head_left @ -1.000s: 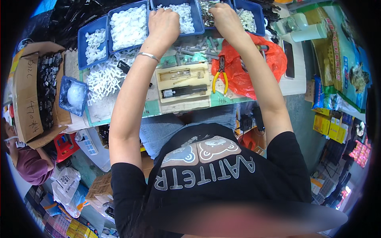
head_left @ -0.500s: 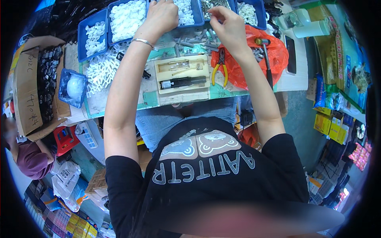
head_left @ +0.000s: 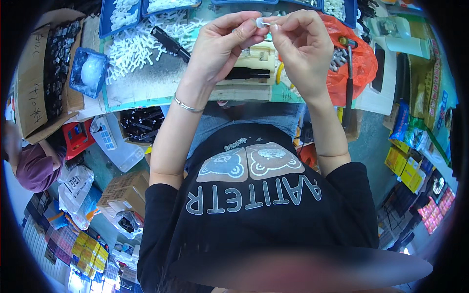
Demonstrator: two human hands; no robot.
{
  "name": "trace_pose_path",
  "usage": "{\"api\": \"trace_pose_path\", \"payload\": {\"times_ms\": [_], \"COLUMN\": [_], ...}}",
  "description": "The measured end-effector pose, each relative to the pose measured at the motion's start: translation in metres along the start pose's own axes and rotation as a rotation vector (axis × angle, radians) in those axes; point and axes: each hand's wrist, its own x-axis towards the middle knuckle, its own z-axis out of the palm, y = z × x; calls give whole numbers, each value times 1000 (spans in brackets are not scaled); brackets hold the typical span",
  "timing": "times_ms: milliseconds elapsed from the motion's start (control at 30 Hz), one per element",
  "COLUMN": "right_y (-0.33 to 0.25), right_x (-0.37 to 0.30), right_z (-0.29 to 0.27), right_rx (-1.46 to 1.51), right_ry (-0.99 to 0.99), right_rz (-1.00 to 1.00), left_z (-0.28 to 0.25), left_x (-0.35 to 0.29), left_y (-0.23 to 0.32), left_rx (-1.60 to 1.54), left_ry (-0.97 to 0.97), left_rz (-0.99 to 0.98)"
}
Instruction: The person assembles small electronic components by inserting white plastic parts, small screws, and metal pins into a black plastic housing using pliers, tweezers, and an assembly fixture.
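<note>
While the two hands meet above the desk [head_left: 156, 84], the left hand [head_left: 221, 44] has its thumb and forefinger clamped on a small white piece [head_left: 259, 22], rounded, smooth and plastic-looking; the right hand [head_left: 305, 53] pinches a slim, metallic-looking pin [head_left: 266, 24] between thumb and forefinger, the pin's end at the white piece; whether it sits inside cannot be told. Both lie in front of the blue plastic bins [head_left: 104, 22], which hold heaps of small parts; a smooth metal bangle [head_left: 188, 106] circles the left wrist.

Below the hands, partly covered by the left one, is a cream tray [head_left: 262, 56] with hollowed recesses, a long black part [head_left: 249, 73] lying in it; a curved yellow plier handle [head_left: 279, 73] shows just beside the tray; at the right, a crinkled red plastic bag [head_left: 364, 68] lies under short grey tubes [head_left: 338, 59] and a hammer [head_left: 350, 73] with a slender shaft and a dark grip.

To the left spreads a tangle of white branched pieces [head_left: 129, 56], matt and twig-like, with a black stick-shaped part [head_left: 168, 44] across its edge; farther left, a small blue tray [head_left: 75, 80] cradles a rounded whitish lump, near a creased cardboard box [head_left: 36, 105] of glossy black parts.
</note>
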Motion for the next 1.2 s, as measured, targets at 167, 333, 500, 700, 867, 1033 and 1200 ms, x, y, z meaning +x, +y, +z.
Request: {"api": "trace_pose_path", "payload": {"times_ms": [167,333,500,700,867,1033,1200], "right_y": [-3,-15,-16,25,45,39,35], "right_x": [-13,-41,-54,-55,-57,-57,-32], "right_z": [1,-3,1,19,27,27,13], "right_rx": [-117,128,-273,-638,-790,-863,-769], "right_ry": [-118,-276,-497,-447,-455,-472,-384], "right_rz": [88,586,303,-160,-386,-341,-126], "left_z": [9,12,-5,-19,-44,-45,-45], "left_x": [-30,-75,-101,-96,-98,-91,-80], "left_y": [-7,-13,-18,-17,-14,-14,-17], "left_rx": [618,1456,1706,1787,1894,1977,1968], "left_ry": [275,135,-142,37,20,-23,9], "left_rz": [216,764,919,760,670,683,688]}}
